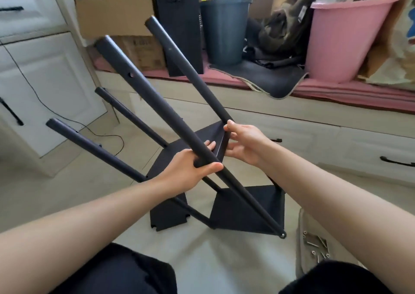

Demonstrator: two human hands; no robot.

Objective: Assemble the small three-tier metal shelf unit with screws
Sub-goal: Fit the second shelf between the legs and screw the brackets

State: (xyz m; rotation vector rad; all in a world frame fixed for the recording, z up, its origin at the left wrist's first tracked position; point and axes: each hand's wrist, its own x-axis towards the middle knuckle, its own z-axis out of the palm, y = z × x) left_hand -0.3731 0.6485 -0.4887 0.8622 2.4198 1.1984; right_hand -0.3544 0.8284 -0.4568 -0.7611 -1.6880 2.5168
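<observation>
- Shelf frame sits tilted on the floor between my knees, four poles sticking up and away, bottom tier already on.
- Left hand is wrapped around the near pole; right hand pinches the corner of the middle shelf panel, fingers half open.
- Tip, I'd say: line the panel corner up with the pole's hole before reaching for anything, and keep it square.
- Screws lie loose on a bag on the floor, by my right knee.
- Grey bin looks stuffed with trash; pink tub holds papers; can't see into the cardboard box.
</observation>
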